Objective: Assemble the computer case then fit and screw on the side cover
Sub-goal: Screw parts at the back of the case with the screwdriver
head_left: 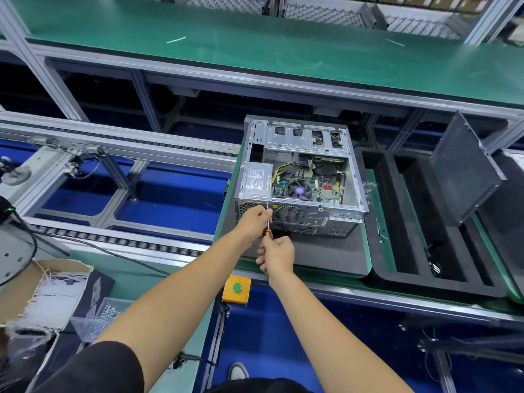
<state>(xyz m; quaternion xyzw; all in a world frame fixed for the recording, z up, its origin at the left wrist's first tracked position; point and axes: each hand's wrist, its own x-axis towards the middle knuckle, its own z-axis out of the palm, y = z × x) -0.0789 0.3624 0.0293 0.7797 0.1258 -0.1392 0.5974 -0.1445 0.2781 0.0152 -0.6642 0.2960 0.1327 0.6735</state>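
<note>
The computer case [300, 177] lies open-side up on a dark mat [326, 256], its back facing near, long side running near to far. The right hand [276, 255] grips a screwdriver [268, 225]; the left hand [255, 219] pinches its shaft. Screwing the back is the step, I think. Next, the side cover [465, 168], leaning far right, must go on.

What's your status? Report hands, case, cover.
Both hands on screwdriver at case rear. Case open. Side cover off, leaning right.
</note>
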